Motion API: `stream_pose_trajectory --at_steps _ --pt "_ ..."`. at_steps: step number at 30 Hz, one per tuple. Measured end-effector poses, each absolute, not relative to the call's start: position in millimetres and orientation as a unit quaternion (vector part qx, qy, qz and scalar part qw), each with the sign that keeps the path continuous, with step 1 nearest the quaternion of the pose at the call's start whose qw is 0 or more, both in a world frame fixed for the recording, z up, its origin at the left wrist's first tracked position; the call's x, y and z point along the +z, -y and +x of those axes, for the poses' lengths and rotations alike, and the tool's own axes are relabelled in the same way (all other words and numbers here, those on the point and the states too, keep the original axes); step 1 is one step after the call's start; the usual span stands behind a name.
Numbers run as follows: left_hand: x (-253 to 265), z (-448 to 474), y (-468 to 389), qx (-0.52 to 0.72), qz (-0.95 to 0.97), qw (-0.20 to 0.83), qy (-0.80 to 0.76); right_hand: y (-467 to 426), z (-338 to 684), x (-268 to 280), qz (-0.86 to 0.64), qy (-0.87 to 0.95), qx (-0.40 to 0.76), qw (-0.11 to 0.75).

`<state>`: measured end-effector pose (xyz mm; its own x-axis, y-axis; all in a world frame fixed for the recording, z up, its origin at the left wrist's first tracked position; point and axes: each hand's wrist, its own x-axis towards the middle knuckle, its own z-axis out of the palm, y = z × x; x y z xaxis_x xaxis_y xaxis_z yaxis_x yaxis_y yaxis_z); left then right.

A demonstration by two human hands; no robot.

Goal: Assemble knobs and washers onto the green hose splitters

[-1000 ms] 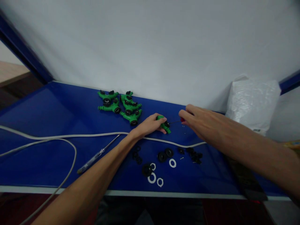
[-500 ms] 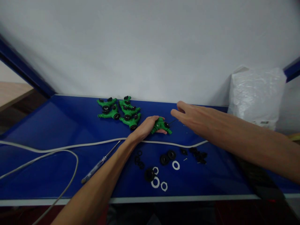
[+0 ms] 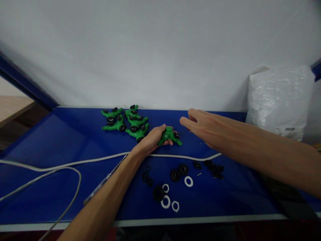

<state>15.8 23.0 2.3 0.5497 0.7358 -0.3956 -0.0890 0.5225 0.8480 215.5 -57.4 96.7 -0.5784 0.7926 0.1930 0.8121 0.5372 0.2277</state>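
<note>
My left hand [image 3: 154,138] is closed around a green Y-shaped hose splitter [image 3: 167,135], held above the blue table with a black knob on its right side. Just right of the splitter, my right hand [image 3: 197,124] is pinched on a screwdriver [image 3: 185,131]. Only its thin dark shaft shows clearly, pointing left at the black knob; the handle is mostly hidden in my fingers. Beyond my left wrist lie several more green splitters [image 3: 137,134] with black knobs and collars, grouped near the wall.
White washers [image 3: 188,181], black ring collars [image 3: 175,175], small black O-rings [image 3: 149,182] and black knobs [image 3: 213,167] lie in front. A white cable [image 3: 100,158] crosses the table. Another screwdriver [image 3: 100,184] lies beside my left forearm. A plastic-wrapped package [image 3: 278,100] stands at right.
The camera view has shifted slightly. Both hands keep their grips, the screwdriver shaft still by the splitter's black knob.
</note>
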Motion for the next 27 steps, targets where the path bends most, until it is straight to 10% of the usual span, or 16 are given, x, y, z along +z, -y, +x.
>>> stream_pose_trajectory --at_steps 27 --pt "-16.3 14.9 -22.5 0.312 0.439 0.756 -0.372 59.5 188.1 111.8 -0.351 0.884 -0.303 -0.056"
